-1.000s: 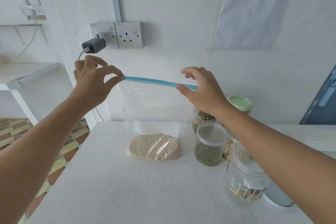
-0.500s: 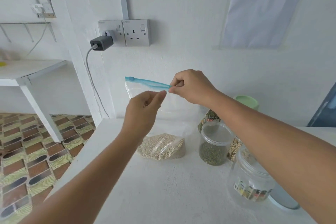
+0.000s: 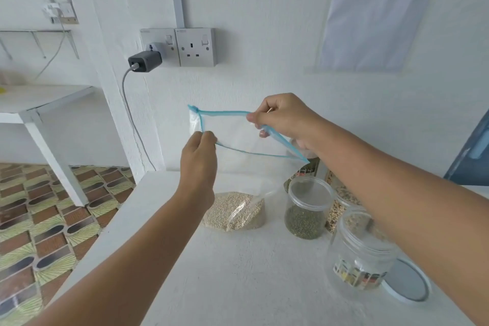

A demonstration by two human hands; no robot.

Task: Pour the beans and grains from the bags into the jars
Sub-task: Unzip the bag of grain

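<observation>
The clear plastic zip bag with a blue seal strip (image 3: pixel 238 145) stands near the table's far edge, its pale round grains (image 3: pixel 234 210) settled at the bottom on the white table (image 3: pixel 238 272). The left hand (image 3: pixel 199 152) pinches the near lip of the mouth and the right hand (image 3: pixel 284 119) pinches the far lip, so the mouth gapes wide. The step in hand looks like opening the bag before pouring. Toward the table's right edge, an uncapped clear plastic jar with a printed label (image 3: pixel 361 251) appears empty, just beside a pale blue round lid (image 3: pixel 406 283). Next, the bag likely needs lifting and tipping over that jar, with one corner narrowed to keep grains from spilling.
</observation>
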